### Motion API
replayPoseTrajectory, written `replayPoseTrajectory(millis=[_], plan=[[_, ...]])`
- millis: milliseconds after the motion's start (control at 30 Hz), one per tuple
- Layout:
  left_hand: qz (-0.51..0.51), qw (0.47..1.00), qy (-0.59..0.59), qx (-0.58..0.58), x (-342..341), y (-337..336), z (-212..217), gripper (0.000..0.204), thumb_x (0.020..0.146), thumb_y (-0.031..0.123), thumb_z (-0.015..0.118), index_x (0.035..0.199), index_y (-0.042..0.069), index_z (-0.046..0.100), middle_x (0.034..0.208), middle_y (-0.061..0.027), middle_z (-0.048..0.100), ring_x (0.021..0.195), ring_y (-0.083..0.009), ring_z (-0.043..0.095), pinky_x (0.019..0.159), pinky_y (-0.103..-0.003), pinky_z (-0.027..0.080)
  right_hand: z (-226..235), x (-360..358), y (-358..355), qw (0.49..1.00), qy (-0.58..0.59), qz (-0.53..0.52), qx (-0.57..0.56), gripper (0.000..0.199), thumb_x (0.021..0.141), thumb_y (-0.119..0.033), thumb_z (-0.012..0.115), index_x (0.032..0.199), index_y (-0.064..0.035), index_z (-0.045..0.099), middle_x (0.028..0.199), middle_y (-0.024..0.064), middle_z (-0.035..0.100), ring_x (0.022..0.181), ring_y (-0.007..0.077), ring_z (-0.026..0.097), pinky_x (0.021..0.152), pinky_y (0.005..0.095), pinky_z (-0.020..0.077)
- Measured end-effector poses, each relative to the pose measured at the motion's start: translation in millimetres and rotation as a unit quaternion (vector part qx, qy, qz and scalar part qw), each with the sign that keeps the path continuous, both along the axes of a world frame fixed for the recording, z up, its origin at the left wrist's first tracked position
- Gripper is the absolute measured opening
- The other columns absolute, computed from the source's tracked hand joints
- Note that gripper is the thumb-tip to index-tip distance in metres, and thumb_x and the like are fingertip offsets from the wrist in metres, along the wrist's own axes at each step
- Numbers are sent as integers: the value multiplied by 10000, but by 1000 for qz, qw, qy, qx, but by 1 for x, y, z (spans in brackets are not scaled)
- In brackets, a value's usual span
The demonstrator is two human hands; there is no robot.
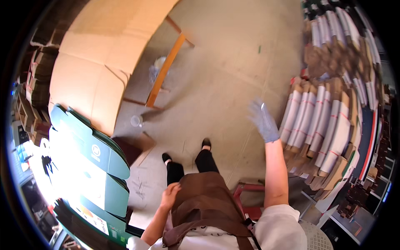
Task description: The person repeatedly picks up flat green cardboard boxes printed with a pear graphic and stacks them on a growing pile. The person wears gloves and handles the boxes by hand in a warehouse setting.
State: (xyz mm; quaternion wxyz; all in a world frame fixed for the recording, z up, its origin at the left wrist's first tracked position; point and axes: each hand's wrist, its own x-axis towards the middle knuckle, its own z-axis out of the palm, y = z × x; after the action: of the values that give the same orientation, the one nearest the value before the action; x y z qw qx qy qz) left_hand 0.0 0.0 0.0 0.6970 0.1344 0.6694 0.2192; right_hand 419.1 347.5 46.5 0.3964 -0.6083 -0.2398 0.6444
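Note:
My right hand, in a grey glove, reaches out over the floor with its fingers stretched and a little blurred. It holds nothing and is nearest to the bundles of folded cardboard, tied with pink string, on the right. Bare and loosely bent, my left hand hangs beside my brown apron, with nothing visible in it. To the left of that hand lies a stack of green and white flat printed cartons, partly washed out by glare.
A large brown cardboard sheet covers the upper left, beside a wooden frame. A clear plastic cup is on the floor. Near my right side are a red stool and a perforated seat. More bundles are stacked far right.

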Motion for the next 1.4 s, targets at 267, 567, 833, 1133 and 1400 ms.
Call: replayPoseTrajectory(millis=[267,567,833,1133,1400], plan=[[91,965,173,177,-84,12,104,299,1037,226,533,1228,11,612,1085,-107,705,928,-169,672,818,-311,523,173,-173,42,773,506,296,243,1012,855,-792,479,1576,-124,240,1552,220,380,1423,417,376,1100,714,287],[128,763,574,267,-279,-52,135,253,944,167,633,1154,29,615,1137,-159,645,1084,-342,597,932,-413,481,125,-346,-2,906,257,327,79,735,969,-624,495,1502,-133,373,1334,144,580,1155,278,602,1033,516,475],[120,681,709,137,-425,-89,96,449,940,303,639,1329,97,547,1455,-111,483,1384,-325,393,1128,-500,297,127,-622,-39,845,32,512,148,682,1001,-450,569,1509,-50,352,1268,102,598,1095,194,591,952,365,488],[144,726,670,50,-461,-72,64,591,913,409,648,1425,157,495,1547,-74,377,1470,-287,280,1182,-564,188,78,-954,-84,599,-197,599,494,767,866,-428,730,1460,-43,433,1464,219,478,1390,376,413,1138,404,344],[138,741,657,33,-467,-76,72,588,885,409,676,1399,165,523,1537,-72,390,1453,-281,303,1167,-561,206,28,-1096,-118,413,-313,611,598,875,792,-506,732,1502,-124,391,1582,155,327,1499,364,205,1205,532,152]])
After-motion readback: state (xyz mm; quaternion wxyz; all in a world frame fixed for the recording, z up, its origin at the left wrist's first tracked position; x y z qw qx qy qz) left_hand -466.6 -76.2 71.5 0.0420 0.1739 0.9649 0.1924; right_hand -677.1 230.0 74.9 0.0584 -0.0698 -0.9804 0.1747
